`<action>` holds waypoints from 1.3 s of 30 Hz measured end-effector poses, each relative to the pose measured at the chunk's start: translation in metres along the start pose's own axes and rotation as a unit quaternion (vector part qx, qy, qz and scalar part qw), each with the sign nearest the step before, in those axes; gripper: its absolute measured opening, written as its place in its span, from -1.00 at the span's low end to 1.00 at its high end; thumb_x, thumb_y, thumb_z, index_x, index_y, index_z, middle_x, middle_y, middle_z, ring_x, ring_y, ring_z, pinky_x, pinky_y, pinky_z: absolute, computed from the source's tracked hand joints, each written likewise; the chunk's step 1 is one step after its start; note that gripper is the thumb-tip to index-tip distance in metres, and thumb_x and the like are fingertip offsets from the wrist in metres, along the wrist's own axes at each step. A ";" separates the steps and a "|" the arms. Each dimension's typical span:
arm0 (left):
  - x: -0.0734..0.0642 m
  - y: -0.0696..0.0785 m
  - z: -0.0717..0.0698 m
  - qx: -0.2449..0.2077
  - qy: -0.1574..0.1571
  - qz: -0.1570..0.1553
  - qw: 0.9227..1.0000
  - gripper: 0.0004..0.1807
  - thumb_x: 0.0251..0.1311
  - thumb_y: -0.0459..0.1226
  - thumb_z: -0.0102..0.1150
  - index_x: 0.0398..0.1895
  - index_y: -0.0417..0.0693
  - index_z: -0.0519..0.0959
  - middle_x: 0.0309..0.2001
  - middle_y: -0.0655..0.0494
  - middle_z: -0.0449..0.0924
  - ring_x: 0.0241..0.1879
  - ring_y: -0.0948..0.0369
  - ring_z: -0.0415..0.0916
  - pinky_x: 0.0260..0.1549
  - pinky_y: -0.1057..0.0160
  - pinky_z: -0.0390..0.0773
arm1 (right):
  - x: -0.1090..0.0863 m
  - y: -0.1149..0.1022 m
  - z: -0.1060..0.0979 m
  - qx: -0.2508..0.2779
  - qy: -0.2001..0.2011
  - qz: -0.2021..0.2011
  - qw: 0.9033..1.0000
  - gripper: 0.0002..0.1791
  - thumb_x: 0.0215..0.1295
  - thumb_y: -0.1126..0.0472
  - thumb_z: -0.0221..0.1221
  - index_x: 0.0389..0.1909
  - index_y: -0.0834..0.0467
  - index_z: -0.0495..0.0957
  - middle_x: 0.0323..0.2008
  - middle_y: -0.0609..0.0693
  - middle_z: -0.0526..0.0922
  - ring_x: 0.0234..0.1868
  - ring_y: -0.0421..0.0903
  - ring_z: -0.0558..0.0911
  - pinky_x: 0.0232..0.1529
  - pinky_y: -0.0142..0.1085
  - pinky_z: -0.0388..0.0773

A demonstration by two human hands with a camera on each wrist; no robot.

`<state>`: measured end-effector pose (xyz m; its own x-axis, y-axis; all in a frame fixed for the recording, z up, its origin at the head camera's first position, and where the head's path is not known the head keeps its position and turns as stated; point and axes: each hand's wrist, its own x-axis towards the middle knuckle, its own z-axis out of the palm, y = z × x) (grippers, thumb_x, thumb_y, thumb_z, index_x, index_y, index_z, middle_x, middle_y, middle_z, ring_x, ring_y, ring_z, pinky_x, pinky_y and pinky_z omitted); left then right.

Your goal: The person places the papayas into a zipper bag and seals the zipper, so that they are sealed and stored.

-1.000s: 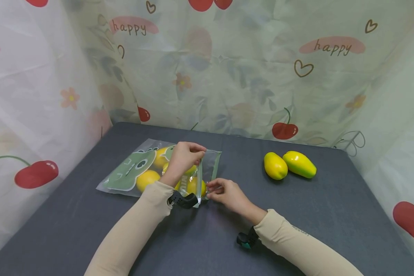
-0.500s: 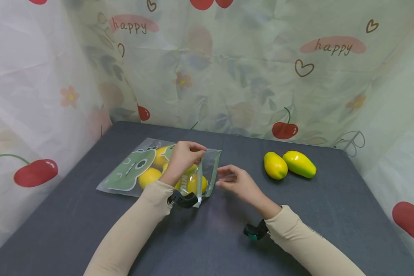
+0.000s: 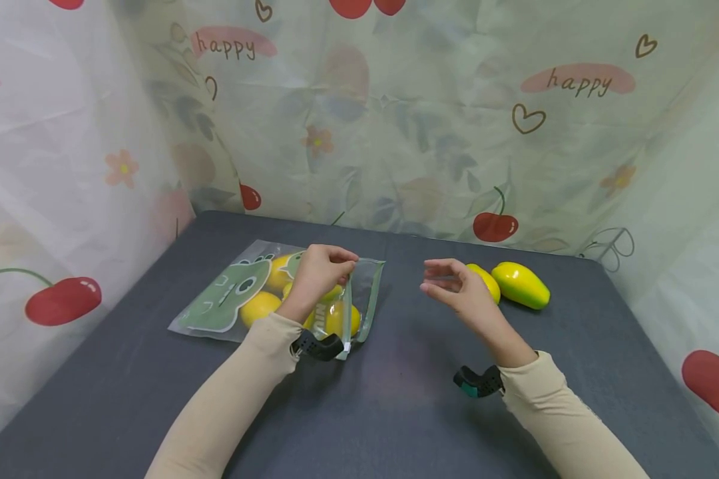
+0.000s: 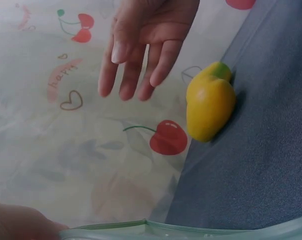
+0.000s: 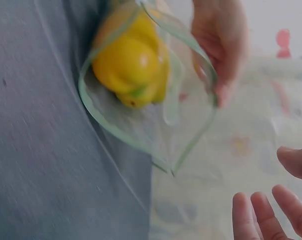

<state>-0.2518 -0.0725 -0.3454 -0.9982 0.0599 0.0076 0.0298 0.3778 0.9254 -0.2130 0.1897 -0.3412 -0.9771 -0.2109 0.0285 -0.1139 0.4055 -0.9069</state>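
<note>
A clear zip bag printed with a green cartoon animal lies on its side on the table, several yellow fruits inside. My left hand pinches the upper edge of its mouth between thumb and fingers. The mouth gapes toward the right, its green rim spread wide in the right wrist view. My right hand is in the air right of the bag, fingers apart and slightly bent, holding nothing. It partly covers one mango-like yellow fruit; a yellow-green one lies against that fruit.
The dark grey table backs onto a printed cloth curtain that also hangs at both sides. A thin looped wire or cord shows near the table's back right corner.
My right hand has left the bag's mouth and moved right and away from me, up to the two loose fruits, its fingers opening. The left hand keeps its pinch on the bag.
</note>
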 end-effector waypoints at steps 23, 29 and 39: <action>0.000 -0.002 0.001 -0.003 -0.006 -0.003 1.000 -0.78 0.23 -0.28 0.20 -0.11 -0.14 0.71 -0.19 -0.17 0.69 -0.41 0.14 0.63 -0.20 -0.01 0.65 | -0.001 0.039 -0.061 -0.020 0.141 0.039 0.989 -0.31 0.35 -0.02 0.16 0.39 0.20 0.24 0.34 0.21 0.31 0.34 0.15 0.37 0.23 -0.29 0.47; 0.000 -0.002 0.001 -0.002 -0.002 -0.006 1.000 -0.79 0.22 -0.29 0.21 -0.12 -0.14 0.71 -0.29 -0.05 0.69 -0.43 0.15 0.62 -0.21 -0.01 0.65 | 0.003 0.053 -0.063 -0.034 0.137 0.062 0.988 -0.30 0.34 -0.01 0.18 0.39 0.23 0.23 0.38 0.26 0.25 0.39 0.24 0.28 0.32 0.08 0.32; 0.001 -0.003 0.000 -0.004 0.001 -0.008 1.000 -0.79 0.22 -0.29 0.21 -0.13 -0.14 0.71 -0.31 0.00 0.69 -0.44 0.15 0.61 -0.24 0.02 0.66 | 0.009 0.067 -0.064 -0.078 0.144 0.103 0.981 -0.34 0.36 0.09 0.16 0.40 0.25 0.22 0.38 0.31 0.25 0.36 0.29 0.30 0.29 0.08 0.37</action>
<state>-0.2525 -0.0733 -0.3483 -0.9986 0.0524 -0.0067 0.0132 0.3711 0.9285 -0.2409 0.2719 -0.3749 -0.9901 0.1402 -0.0106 0.0866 0.5491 -0.8312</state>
